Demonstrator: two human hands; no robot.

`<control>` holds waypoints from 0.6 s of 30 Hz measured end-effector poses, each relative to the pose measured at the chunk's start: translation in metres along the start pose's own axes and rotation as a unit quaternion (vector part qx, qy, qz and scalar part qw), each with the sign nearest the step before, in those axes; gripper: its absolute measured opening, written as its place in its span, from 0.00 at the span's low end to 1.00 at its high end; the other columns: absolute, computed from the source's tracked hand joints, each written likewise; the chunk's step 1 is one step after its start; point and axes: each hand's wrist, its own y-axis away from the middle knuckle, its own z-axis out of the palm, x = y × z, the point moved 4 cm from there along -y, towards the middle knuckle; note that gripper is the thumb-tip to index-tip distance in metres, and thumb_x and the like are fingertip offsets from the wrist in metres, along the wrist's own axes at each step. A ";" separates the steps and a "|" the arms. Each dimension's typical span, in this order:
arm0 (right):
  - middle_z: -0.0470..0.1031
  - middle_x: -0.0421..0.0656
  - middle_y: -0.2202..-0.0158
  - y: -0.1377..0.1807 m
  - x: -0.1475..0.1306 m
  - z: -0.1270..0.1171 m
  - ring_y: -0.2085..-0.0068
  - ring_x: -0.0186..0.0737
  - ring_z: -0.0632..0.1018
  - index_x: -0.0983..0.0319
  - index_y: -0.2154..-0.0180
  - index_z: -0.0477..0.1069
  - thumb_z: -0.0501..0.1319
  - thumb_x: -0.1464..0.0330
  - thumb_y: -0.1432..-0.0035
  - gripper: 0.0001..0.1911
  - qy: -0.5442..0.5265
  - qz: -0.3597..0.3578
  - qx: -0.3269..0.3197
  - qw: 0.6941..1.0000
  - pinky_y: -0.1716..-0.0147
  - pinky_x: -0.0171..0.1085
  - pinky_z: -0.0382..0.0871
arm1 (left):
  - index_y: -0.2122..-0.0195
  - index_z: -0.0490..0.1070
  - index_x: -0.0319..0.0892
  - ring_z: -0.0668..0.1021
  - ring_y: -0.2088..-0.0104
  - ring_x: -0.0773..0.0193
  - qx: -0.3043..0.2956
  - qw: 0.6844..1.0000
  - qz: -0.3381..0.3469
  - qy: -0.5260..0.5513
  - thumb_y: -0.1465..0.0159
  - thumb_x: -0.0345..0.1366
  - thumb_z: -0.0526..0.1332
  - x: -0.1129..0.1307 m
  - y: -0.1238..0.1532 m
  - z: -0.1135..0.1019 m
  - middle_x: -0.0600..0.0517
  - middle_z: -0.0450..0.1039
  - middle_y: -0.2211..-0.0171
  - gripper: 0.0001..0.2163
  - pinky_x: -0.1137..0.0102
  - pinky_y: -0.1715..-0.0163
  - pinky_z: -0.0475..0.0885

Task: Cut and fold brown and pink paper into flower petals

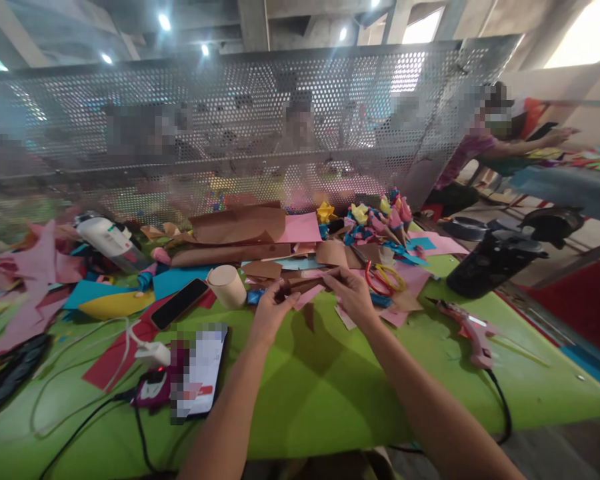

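Both hands meet over the green table (300,393), holding a narrow strip of brown paper (307,285) between them. My left hand (274,308) pinches the strip's left end, its fingers partly curled out of sight. At the other end, my right hand (351,293) grips the strip between thumb and fingers. A small pointed brown paper piece (309,317) lies below the strip. Left of my left hand stands a pale cylinder (227,287), with a small blue item (255,297) beside it. Scissors with red and yellow handles (384,279) rest right of my right hand.
A pink glue gun (473,330) with a black cord lies at right, near a black bottle (495,263). Two phones (180,303) and a power strip (155,387) with cables are left. Paper flowers (375,217) and sheets line the perforated metal screen (260,133). A person (480,147) sits at far right.
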 end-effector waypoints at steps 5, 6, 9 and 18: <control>0.73 0.39 0.77 0.001 0.000 0.002 0.74 0.36 0.73 0.60 0.74 0.73 0.67 0.56 0.50 0.14 -0.048 0.014 0.016 0.999 0.72 0.35 0.68 | 0.55 0.77 0.44 0.77 0.55 0.58 0.016 0.998 0.054 -0.012 0.51 0.43 0.74 -0.003 -0.002 -0.001 0.48 0.76 0.56 0.22 0.67 0.54 0.71; 0.74 0.39 0.76 0.001 0.000 0.003 0.73 0.36 0.73 0.60 0.74 0.73 0.68 0.56 0.50 0.14 -0.055 0.018 0.014 0.998 0.72 0.35 0.68 | 0.55 0.77 0.44 0.78 0.55 0.57 -0.008 0.999 0.045 0.001 0.49 0.44 0.73 -0.003 -0.001 0.002 0.48 0.77 0.56 0.21 0.66 0.52 0.71; 0.74 0.39 0.77 0.003 0.002 0.007 0.73 0.36 0.73 0.60 0.74 0.73 0.68 0.56 0.51 0.14 -0.068 0.030 0.004 0.997 0.71 0.35 0.68 | 0.59 0.78 0.42 0.79 0.57 0.56 -0.054 0.998 0.030 0.015 0.45 0.47 0.69 0.000 0.002 0.008 0.47 0.80 0.58 0.17 0.64 0.52 0.71; 0.73 0.39 0.78 -0.001 0.012 0.008 0.75 0.36 0.72 0.60 0.75 0.72 0.68 0.57 0.54 0.13 -0.064 0.057 -0.026 0.996 0.74 0.36 0.66 | 0.71 0.79 0.41 0.78 0.60 0.56 -0.019 0.990 0.097 -0.105 0.41 0.42 0.65 0.014 0.004 0.003 0.48 0.81 0.66 0.09 0.65 0.55 0.69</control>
